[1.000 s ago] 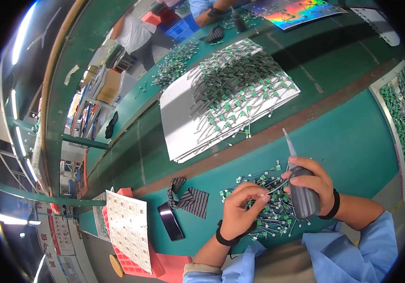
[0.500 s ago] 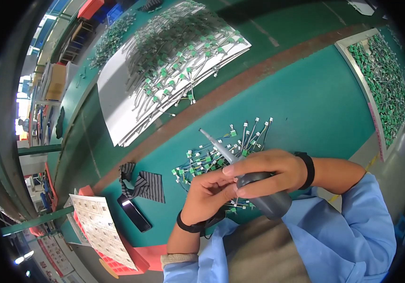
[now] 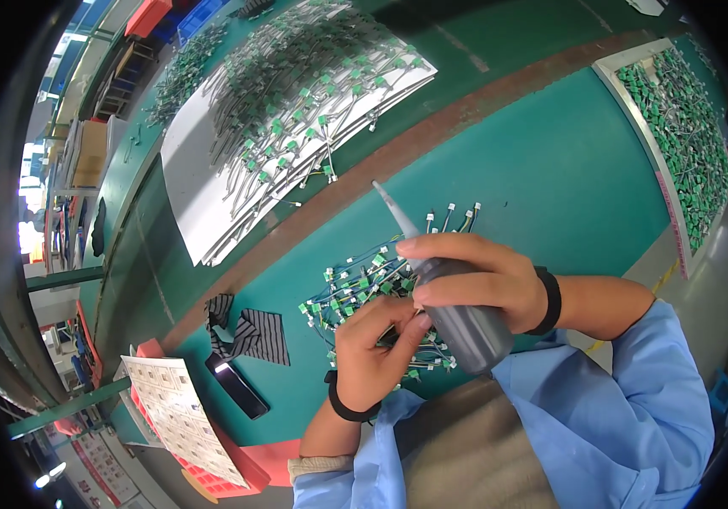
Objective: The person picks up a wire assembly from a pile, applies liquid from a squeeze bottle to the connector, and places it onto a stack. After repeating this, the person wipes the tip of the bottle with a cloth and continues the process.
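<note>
My right hand [image 3: 495, 284] is wrapped round a dark grey squeeze bottle [image 3: 472, 338] with a long, pale tapered nozzle [image 3: 396, 210]. The bottle is tilted, its nozzle pointing up and away to the left. Close beside it, the thumb and forefinger of my left hand [image 3: 372, 349] are pinched together; what lies between them is too small and covered to make out. Under and beyond both hands, a loose pile of wire leads [image 3: 351, 288] with green blocks and white connectors lies on the green mat [image 3: 542, 195].
Past a brown strip, white sheets [image 3: 190, 195] bear many similar leads. A tray [image 3: 661, 161] full of green-ended leads stands at the right. On the left are a striped cloth [image 3: 262, 335], a black phone [image 3: 238, 386] and a printed sheet [image 3: 181, 416] on a red crate.
The bottle has swung more upright, its nozzle tip rising away from the pile. My right hand has moved slightly off my left fingertips, which stay pinched.
</note>
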A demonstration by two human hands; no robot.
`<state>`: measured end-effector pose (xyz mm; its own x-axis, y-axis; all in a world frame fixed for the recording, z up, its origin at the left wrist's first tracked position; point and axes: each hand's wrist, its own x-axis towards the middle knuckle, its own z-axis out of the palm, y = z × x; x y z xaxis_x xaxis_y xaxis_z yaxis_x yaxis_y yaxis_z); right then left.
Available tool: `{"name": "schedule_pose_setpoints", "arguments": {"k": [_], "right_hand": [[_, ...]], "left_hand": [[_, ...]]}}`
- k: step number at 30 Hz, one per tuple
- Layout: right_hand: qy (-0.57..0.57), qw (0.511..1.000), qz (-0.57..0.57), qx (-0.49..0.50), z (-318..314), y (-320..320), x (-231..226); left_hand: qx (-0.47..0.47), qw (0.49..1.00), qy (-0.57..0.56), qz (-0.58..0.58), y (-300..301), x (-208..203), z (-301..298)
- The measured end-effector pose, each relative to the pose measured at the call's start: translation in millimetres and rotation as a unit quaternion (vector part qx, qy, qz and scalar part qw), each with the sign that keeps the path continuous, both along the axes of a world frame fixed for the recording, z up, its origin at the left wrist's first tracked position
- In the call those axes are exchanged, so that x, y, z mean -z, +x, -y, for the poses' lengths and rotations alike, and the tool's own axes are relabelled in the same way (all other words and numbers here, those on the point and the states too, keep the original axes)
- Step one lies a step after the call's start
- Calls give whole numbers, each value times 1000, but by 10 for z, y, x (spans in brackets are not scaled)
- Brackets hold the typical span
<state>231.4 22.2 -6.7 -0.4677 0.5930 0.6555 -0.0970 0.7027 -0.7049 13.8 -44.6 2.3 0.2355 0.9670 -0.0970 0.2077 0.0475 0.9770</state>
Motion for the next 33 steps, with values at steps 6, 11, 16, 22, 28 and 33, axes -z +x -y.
{"name": "schedule_pose_setpoints", "arguments": {"k": [6, 11, 16, 22, 28, 33], "right_hand": [[19, 997, -53, 50, 30, -29, 118], [52, 989, -130, 50, 90, 89, 4], [113, 989, -93, 19, 126, 51, -14], [134, 988, -73, 34, 139, 12, 28], [145, 986, -73, 48, 134, -4, 49], [143, 987, -69, 41, 133, 5, 37]], "left_hand": [[-47, 999, -25, 2, 23, -36, -17], [-150, 971, -126, 139, -64, 19, -46], [-166, 972, -85, 140, -43, 58, -8], [-169, 971, -79, 148, -20, 37, -13], [-163, 974, -70, 141, -22, 32, 4], [-163, 973, -71, 149, -39, 33, 4]]}}
